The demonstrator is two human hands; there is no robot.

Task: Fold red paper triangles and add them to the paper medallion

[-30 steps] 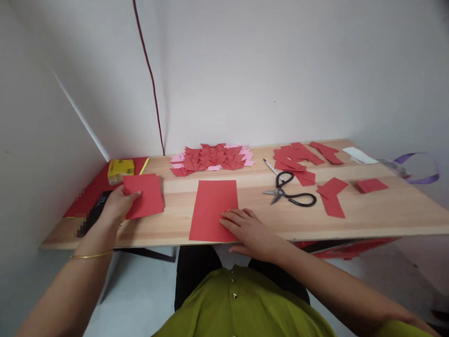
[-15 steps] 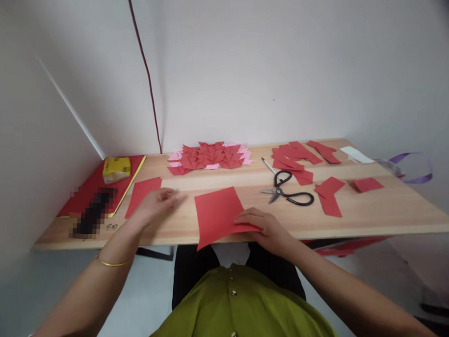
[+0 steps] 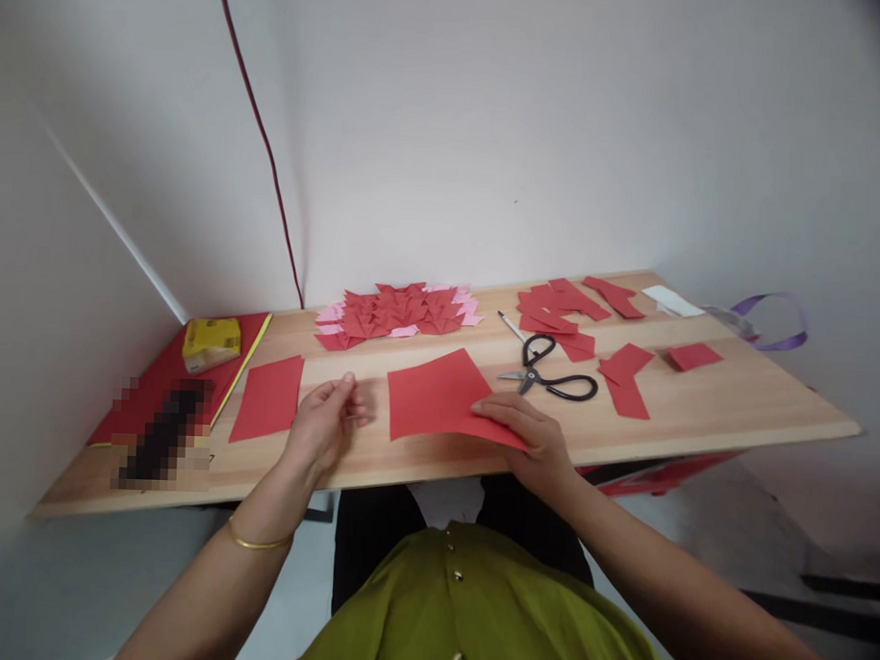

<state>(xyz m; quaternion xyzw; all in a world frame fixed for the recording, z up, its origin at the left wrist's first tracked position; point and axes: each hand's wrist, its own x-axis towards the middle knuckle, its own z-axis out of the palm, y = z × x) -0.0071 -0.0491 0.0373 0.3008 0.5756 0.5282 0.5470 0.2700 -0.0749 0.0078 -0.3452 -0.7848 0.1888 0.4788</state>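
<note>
Fingers of the right hand (image 3: 535, 437) are clamped on one corner of a red, four-sided paper sheet (image 3: 436, 394), bowed over the pale wooden bench (image 3: 755, 399); those of the left hand (image 3: 327, 420) curl loosely beside it, whether closed together I cannot tell. Held by one corner only, the sheet may crease, or brush the black-handled metal scissors (image 3: 530, 375).

One left hand (image 3: 328, 425) at eight o'clock, one right hand (image 3: 532, 434) between four and five; one red sheet (image 3: 434, 397) at six; one pair of scissors (image 3: 531, 376) at four; one pen (image 3: 510, 325) at three; one yellow packet (image 3: 212, 344) at nine; one cord (image 3: 271, 158) at ten.
</note>
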